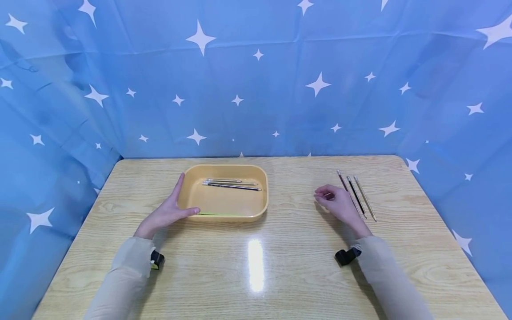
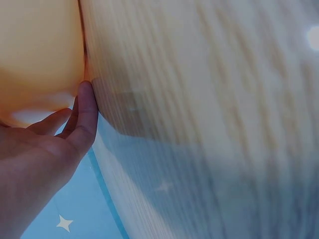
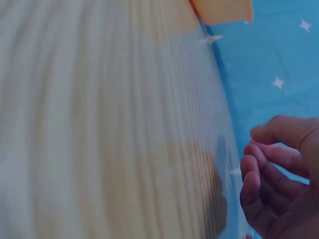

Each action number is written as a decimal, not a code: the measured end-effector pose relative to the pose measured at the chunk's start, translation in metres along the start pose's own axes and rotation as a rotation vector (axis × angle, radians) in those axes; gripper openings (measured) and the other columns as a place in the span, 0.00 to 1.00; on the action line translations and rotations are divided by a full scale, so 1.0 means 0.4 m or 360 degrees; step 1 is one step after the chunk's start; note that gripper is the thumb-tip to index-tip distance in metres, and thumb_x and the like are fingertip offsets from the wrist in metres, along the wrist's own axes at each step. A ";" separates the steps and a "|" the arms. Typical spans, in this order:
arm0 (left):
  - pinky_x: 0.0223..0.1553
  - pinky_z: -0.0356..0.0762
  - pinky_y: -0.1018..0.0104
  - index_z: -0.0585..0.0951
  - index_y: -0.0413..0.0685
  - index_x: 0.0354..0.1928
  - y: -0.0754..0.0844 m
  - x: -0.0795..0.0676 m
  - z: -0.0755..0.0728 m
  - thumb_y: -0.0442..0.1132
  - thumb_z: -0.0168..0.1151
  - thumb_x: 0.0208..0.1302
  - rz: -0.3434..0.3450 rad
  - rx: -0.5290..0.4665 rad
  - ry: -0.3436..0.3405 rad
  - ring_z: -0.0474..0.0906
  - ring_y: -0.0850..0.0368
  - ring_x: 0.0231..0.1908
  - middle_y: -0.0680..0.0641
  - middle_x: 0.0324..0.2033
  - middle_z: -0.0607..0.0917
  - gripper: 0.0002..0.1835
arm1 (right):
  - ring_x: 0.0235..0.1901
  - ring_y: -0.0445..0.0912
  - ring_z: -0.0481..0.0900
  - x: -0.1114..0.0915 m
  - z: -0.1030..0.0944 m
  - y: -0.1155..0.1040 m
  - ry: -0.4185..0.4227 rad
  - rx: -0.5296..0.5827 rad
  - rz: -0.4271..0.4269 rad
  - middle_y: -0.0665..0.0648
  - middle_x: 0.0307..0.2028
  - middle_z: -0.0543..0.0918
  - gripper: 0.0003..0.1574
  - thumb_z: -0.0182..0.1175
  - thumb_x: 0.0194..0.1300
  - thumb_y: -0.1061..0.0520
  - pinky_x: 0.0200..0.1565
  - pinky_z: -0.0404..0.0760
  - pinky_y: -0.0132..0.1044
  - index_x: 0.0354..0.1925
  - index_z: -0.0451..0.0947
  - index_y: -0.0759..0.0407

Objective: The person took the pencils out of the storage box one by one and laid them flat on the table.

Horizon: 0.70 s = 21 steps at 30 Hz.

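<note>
A shallow pale-orange tray point(image 1: 224, 167) stands on the table left of middle. My left hand point(image 1: 169, 210) holds its near-left corner: the thumb lies over the near rim and the fingers run along the outside of the left wall. Inside the tray, several pencils point(image 1: 234, 186) lie side by side. A thin bright-green strip point(image 1: 218, 214) shows along its near inner edge; its kind is unclear. Over the table to the right, my right hand point(image 1: 338, 203) has loosely curled fingers with nothing between them. It partly covers a dark red pencil point(image 1: 342, 180).
Beside the red pencil lie a black pencil point(image 1: 356, 195) and a gold-coloured one point(image 1: 365, 198), both slanting. The wooden table point(image 1: 296, 266) ends at a blue curtain point(image 1: 264, 89) with white stars. Each wrist wears a small black camera point(image 1: 348, 256).
</note>
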<state>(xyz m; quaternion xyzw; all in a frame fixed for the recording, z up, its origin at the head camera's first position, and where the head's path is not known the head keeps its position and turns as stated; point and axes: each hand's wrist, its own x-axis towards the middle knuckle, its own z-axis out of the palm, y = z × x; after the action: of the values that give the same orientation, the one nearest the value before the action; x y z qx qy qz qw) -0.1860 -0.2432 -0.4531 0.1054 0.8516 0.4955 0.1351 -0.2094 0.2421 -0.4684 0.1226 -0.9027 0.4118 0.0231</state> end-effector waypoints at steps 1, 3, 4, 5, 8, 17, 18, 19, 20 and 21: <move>0.59 0.36 0.41 0.27 0.71 0.65 0.001 0.000 0.000 0.48 0.65 0.52 0.0004 -0.0001 0.0001 0.32 0.44 0.65 0.52 0.67 0.30 0.58 | 0.30 0.49 0.77 0.003 0.006 -0.007 -0.0008 0.0028 0.0009 0.56 0.31 0.79 0.11 0.59 0.58 0.59 0.28 0.75 0.34 0.40 0.78 0.63; 0.60 0.36 0.41 0.27 0.72 0.65 0.000 0.002 0.000 0.48 0.66 0.52 0.0011 -0.0006 -0.0002 0.32 0.45 0.65 0.52 0.67 0.30 0.57 | 0.30 0.49 0.76 0.009 0.018 -0.019 -0.0028 0.0080 0.0023 0.57 0.32 0.79 0.12 0.59 0.58 0.60 0.28 0.75 0.35 0.41 0.77 0.64; 0.60 0.36 0.41 0.27 0.72 0.65 -0.001 0.003 0.000 0.48 0.66 0.52 0.0014 -0.0009 -0.0002 0.32 0.45 0.65 0.53 0.67 0.30 0.57 | 0.30 0.49 0.76 0.012 0.023 -0.024 -0.0041 0.0102 0.0026 0.57 0.32 0.79 0.12 0.59 0.58 0.60 0.28 0.75 0.35 0.41 0.77 0.64; 0.60 0.36 0.42 0.27 0.72 0.65 -0.001 0.003 -0.001 0.48 0.66 0.51 0.0016 -0.0012 -0.0002 0.31 0.45 0.65 0.53 0.67 0.30 0.57 | 0.31 0.49 0.76 0.015 0.029 -0.029 -0.0051 0.0115 0.0028 0.57 0.32 0.79 0.12 0.59 0.58 0.60 0.28 0.75 0.34 0.41 0.77 0.65; 0.60 0.36 0.41 0.28 0.74 0.65 -0.004 0.004 -0.001 0.48 0.66 0.51 0.0018 -0.0011 -0.0003 0.31 0.45 0.65 0.54 0.67 0.30 0.57 | 0.31 0.50 0.76 0.024 0.046 -0.042 -0.0075 0.0159 0.0021 0.59 0.32 0.79 0.13 0.59 0.58 0.60 0.28 0.76 0.34 0.41 0.77 0.66; 0.59 0.36 0.41 0.27 0.70 0.66 -0.006 0.004 -0.001 0.48 0.66 0.51 0.0028 0.0009 -0.0002 0.32 0.43 0.64 0.52 0.67 0.30 0.58 | 0.29 0.53 0.77 0.042 0.086 -0.104 -0.0148 0.0265 -0.0001 0.62 0.32 0.80 0.12 0.58 0.58 0.62 0.24 0.76 0.34 0.41 0.77 0.67; 0.59 0.36 0.41 0.27 0.68 0.66 -0.006 0.004 -0.002 0.48 0.66 0.51 0.0029 0.0010 -0.0002 0.32 0.43 0.64 0.52 0.67 0.30 0.59 | 0.29 0.55 0.77 0.043 0.088 -0.121 -0.0155 0.0284 -0.0011 0.63 0.32 0.80 0.12 0.58 0.58 0.64 0.24 0.76 0.35 0.41 0.76 0.68; 0.59 0.36 0.40 0.27 0.66 0.66 -0.005 0.005 -0.001 0.48 0.66 0.51 0.0029 0.0009 -0.0003 0.32 0.43 0.64 0.52 0.67 0.30 0.59 | 0.29 0.56 0.77 0.044 0.089 -0.138 -0.0159 0.0300 -0.0024 0.64 0.32 0.80 0.12 0.58 0.57 0.65 0.25 0.77 0.35 0.41 0.76 0.69; 0.59 0.36 0.40 0.27 0.65 0.66 -0.005 0.005 -0.001 0.48 0.66 0.51 0.0026 0.0005 -0.0004 0.32 0.43 0.64 0.52 0.67 0.30 0.59 | 0.29 0.57 0.77 0.044 0.089 -0.157 -0.0160 0.0310 -0.0042 0.65 0.32 0.80 0.11 0.58 0.57 0.66 0.26 0.77 0.36 0.41 0.76 0.70; 0.59 0.36 0.40 0.27 0.64 0.67 -0.004 0.005 0.000 0.48 0.66 0.51 0.0024 0.0003 -0.0005 0.32 0.43 0.64 0.52 0.67 0.30 0.59 | 0.29 0.58 0.77 0.044 0.088 -0.177 -0.0161 0.0322 -0.0063 0.66 0.32 0.79 0.11 0.58 0.56 0.67 0.28 0.77 0.37 0.40 0.76 0.71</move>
<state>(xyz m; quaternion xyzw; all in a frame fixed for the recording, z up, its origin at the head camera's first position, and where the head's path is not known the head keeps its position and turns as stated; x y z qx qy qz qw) -0.1879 -0.2436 -0.4546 0.1127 0.8509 0.4956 0.1325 -0.2073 0.1676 -0.4367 0.1627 -0.8539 0.4936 -0.0268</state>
